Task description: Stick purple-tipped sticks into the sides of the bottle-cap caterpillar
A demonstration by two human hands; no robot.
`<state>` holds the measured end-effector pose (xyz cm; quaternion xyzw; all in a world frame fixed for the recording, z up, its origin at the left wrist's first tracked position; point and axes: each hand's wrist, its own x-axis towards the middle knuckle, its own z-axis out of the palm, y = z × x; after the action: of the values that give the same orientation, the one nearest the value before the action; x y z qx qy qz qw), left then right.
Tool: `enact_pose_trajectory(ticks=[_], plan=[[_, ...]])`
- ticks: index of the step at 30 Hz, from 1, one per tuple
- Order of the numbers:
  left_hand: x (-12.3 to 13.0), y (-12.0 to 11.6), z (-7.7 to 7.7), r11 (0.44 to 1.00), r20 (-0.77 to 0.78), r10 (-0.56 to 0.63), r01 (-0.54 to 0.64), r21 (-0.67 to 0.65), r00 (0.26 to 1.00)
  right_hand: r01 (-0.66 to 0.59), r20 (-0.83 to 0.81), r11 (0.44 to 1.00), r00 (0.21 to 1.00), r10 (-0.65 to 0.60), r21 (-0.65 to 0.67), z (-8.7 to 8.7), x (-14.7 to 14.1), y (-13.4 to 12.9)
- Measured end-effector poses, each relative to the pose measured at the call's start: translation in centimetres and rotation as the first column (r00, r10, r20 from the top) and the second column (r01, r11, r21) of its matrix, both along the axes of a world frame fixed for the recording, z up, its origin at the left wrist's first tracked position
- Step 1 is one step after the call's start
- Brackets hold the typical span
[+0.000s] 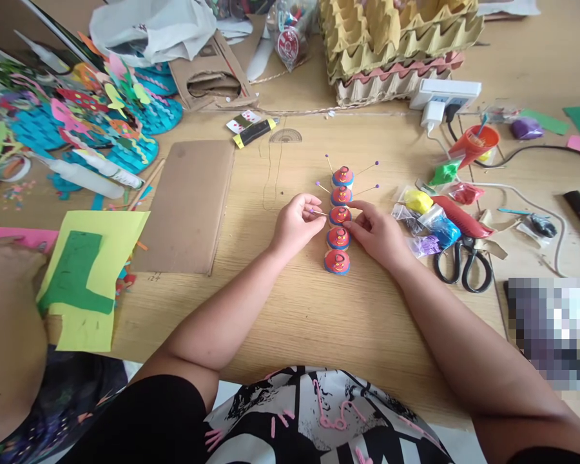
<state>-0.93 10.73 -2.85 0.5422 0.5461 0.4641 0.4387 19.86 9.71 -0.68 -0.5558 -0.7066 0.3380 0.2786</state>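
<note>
Purple-tipped stick point(319, 212) pinched by left hand point(299, 223), thumb and fingers nearly closed, beside middle figure point(339, 216), third of five on table point(270, 322); figure's right edge met by part-curled right hand point(376, 233), firmness of hold cannot be told; figure could be dented by hard push, neighbouring stick point(365, 191) knocked by right index

left hand point(297, 222) — pinching purple-tipped stick point(319, 212) | right hand point(374, 231) — against red-domed row point(339, 216)
</note>
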Motion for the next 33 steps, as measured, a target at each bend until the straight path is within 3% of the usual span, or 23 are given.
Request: enact_pose_trajectory(ticks=[8, 18, 20, 23, 28, 30, 33], plan=[[-0.3, -0.3, -0.4, 0.990, -0.021, 0.080, -0.077, 0.120, 0.997, 0.039, -0.015, 0.999, 0.999, -0.039, -0.012, 0.3, -0.2, -0.2], [0.2, -0.6, 0.4, 0.964, 0.016, 0.210, -0.210, 0.165, 0.978, 0.068, -0.024, 0.998, 0.997, -0.067, 0.017, 0.2, -0.5, -0.2], [0.1, -0.6, 0.5, 0.944, 0.007, 0.257, -0.253, 0.212, 0.966, 0.087, -0.080, 0.995, 0.993, -0.083, 0.057, 0.8, -0.7, -0.5], [-0.3, -0.5, 0.3, 0.904, 0.020, 0.316, -0.307, 0.299, 0.949, 0.164, -0.118, 0.973, 0.982, -0.146, 0.161, 2.9, 0.0, -0.8], [-0.8, -0.2, -0.2, 0.878, -0.016, 0.342, -0.314, 0.361, 0.940, 0.323, 0.040, 0.862, 0.930, -0.367, 0.391, 7.2, 6.1, 1.8], [-0.8, -0.1, -0.3, 0.874, -0.037, 0.347, -0.309, 0.374, 0.937, 0.398, 0.145, 0.788, 0.846, -0.513, 0.469, 8.1, 9.6, 4.2], [-0.7, -0.1, -0.4, 0.870, -0.046, 0.359, -0.316, 0.378, 0.932, 0.473, 0.354, 0.764, 0.691, -0.630, 0.438, 8.8, 14.2, 8.1]])
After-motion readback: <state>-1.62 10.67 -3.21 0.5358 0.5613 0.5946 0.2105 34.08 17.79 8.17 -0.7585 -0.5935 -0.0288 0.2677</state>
